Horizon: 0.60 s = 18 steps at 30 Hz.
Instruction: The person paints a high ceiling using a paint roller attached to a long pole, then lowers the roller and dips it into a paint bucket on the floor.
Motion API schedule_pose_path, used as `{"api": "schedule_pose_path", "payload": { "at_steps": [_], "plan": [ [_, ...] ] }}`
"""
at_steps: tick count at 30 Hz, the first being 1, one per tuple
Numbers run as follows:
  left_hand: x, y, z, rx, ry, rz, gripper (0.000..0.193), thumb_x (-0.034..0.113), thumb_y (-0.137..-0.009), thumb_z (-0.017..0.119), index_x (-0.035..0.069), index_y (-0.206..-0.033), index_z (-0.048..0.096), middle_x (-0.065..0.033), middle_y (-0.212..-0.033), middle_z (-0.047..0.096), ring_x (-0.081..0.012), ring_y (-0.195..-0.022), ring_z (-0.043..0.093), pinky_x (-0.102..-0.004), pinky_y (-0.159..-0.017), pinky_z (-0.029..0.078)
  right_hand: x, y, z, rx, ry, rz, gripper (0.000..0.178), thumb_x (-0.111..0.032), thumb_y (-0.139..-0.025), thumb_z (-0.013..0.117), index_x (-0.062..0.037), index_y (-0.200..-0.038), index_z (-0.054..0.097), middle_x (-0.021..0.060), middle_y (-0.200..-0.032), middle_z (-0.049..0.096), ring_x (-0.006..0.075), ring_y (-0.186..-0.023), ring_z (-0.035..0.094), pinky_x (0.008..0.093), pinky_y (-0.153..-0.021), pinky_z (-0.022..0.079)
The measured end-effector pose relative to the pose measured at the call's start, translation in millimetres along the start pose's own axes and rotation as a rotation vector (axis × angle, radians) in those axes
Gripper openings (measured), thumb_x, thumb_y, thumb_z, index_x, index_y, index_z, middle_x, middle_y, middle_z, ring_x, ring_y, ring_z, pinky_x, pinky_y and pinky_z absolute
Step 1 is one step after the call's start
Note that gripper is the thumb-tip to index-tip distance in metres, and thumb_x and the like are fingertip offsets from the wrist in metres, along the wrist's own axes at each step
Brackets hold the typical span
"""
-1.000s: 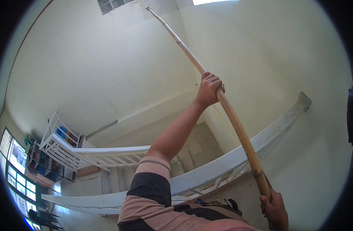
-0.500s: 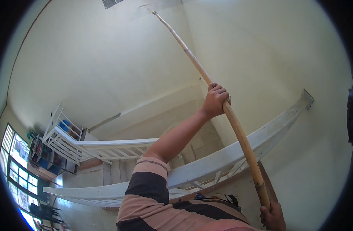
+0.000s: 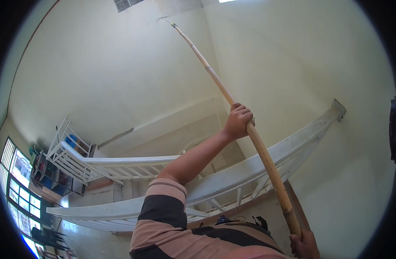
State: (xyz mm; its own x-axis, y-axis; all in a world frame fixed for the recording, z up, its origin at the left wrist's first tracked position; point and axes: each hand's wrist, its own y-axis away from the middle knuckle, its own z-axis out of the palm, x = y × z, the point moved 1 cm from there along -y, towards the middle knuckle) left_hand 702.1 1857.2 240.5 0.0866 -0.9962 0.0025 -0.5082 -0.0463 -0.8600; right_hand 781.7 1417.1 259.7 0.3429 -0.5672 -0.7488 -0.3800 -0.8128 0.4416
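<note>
A long bamboo pole point(image 3: 265, 159) slants up from the lower right toward the top middle. Wrapped around its middle is my left hand point(image 3: 239, 121), its arm reaching across over the white railing. Low down, my right hand point(image 3: 305, 244) is closed around the pole's bottom end. At the pole's tip a thin bent wire-like piece point(image 3: 165, 20) is fixed with something yellowish-green, and it points to the left. That piece is close to the high pale wall point(image 3: 116, 64), by a greyer patch; whether it touches cannot be seen.
A curved white railing point(image 3: 237, 175) crosses in front of me and meets the right-hand wall. Beyond it is a second white railing point(image 3: 129, 161) beside stairs. Cluttered shelves point(image 3: 55, 177), windows point(image 3: 25, 194) and dark stacked chairs point(image 3: 49, 237) stand at left.
The pole has slid down a little, its tip now lower against the wall. My left hand has come down and slightly left with it; my right hand has barely shifted.
</note>
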Motion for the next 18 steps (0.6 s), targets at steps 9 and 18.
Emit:
{"api": "schedule_pose_path", "payload": {
  "at_steps": [9, 18],
  "plan": [
    [15, -8, -11, 0.005, -0.017, 0.002, 0.016, 0.010, -0.062, 0.067, 0.007, -0.060, 0.051, -0.0071, -0.063, 0.054, -0.0245, -0.068, 0.056, -0.0376, -0.078, 0.040, -2, 16, -9, -0.034, -0.018, -0.025, 0.043, -0.050, -0.092, 0.052, -0.0064, -0.089, 0.051, 0.0007, -0.069, 0.041, 0.0141, -0.061, 0.038, 0.0302, -0.051, 0.034],
    [-10, -49, -21, 0.092, -0.046, 0.095, 0.020, 0.006, -0.064, 0.067, 0.008, -0.059, 0.047, -0.0062, -0.061, 0.052, -0.0240, -0.062, 0.053, -0.0369, -0.075, 0.040, -7, -11, -6, 0.022, -0.045, -0.098, 0.042, -0.049, -0.093, 0.053, -0.0075, -0.085, 0.049, -0.0001, -0.067, 0.040, 0.0125, -0.060, 0.038, 0.0301, -0.051, 0.034]
  ]
}}
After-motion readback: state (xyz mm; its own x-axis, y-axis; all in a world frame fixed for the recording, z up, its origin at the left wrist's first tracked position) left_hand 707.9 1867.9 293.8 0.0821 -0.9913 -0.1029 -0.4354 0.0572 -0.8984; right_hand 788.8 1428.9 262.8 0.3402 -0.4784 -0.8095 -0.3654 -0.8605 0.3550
